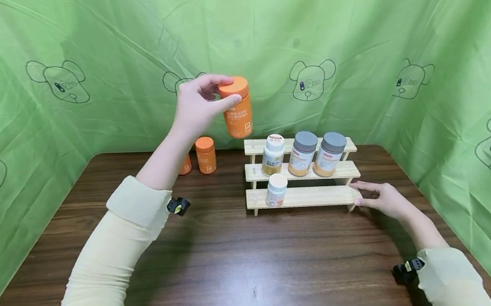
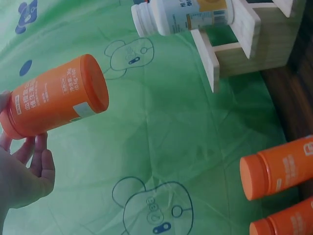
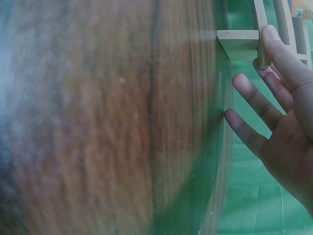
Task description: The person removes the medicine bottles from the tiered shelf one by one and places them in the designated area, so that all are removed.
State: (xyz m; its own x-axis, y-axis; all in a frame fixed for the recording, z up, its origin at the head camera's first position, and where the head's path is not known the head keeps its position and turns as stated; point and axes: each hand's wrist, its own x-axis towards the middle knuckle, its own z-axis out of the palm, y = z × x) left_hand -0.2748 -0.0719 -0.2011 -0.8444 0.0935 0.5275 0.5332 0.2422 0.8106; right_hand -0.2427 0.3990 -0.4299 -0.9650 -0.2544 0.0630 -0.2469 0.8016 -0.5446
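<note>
In the head view, the left hand (image 1: 198, 103) is gripping an orange bottle (image 1: 239, 116) by its lid, holding it nearly upright, up off the table (image 1: 239, 259). Below that hand and to its right, a wooden stand (image 1: 311, 196) is carrying 4 bottles: on the middle tier, 1 white bottle (image 1: 273, 156) and 2 grey-lidded bottles (image 1: 302, 154), and on the lowest tier 1 small white-lidded bottle (image 1: 275, 190), at the end far from the right hand (image 1: 385, 200). 2 more orange bottles (image 1: 206, 156) are standing below the left hand, 1 of them partly behind the forearm. The bottle's base is hanging near the stand's top tier, so a low or hurried swing could be knocking the white bottle over. A careless forearm could also be tipping the 2 orange bottles; how near it is passing, I cannot tell.

In the left wrist view, the fingers are bending in against the lid end only, and the rest of the held bottle is projecting free from the hand. If the grip is loosening, or the lid is turning under the thumb, the bottle could be slipping out.

In the right wrist view, the right hand's thumb and a finger are pinching the stand's end, while 2 other fingers are extending clear. Uneven pulling or lifting there could be shifting the stand and toppling its bottles.
</note>
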